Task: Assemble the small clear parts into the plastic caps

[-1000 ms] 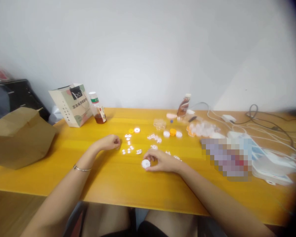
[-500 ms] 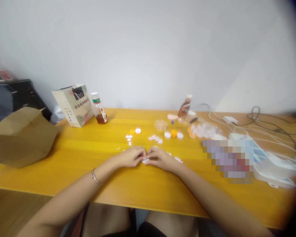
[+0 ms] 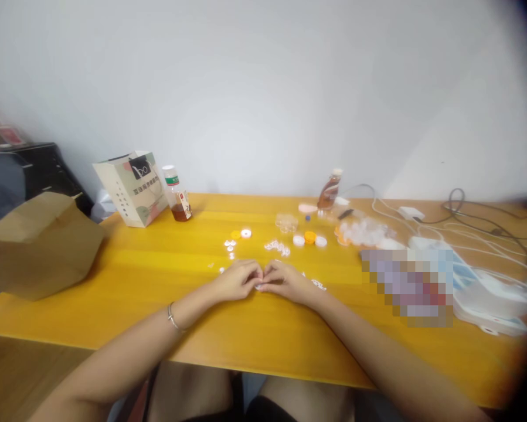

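Observation:
My left hand (image 3: 240,280) and my right hand (image 3: 286,282) meet fingertip to fingertip just above the table (image 3: 263,334). Both are closed in a pinch on a small whitish piece (image 3: 258,286), mostly covered by the fingers, so its exact kind is not clear. Beyond the hands lie several small white pieces (image 3: 277,247) in a loose row. More small white discs (image 3: 230,244) sit to the left, and a patterned white piece (image 3: 318,285) rests beside my right wrist. White and orange round caps (image 3: 309,237) stand side by side farther back.
A paper gift bag (image 3: 133,190) and a bottle of dark liquid (image 3: 177,196) stand back left, near a brown paper bag (image 3: 43,246). At right are a brown bottle (image 3: 329,190), a heap of translucent caps (image 3: 364,231), cables (image 3: 456,205) and a white-blue package (image 3: 478,287).
My fingertips have closed in more around the small whitish piece, so less of it shows. The hands stay in nearly the same place; nothing else has visibly moved.

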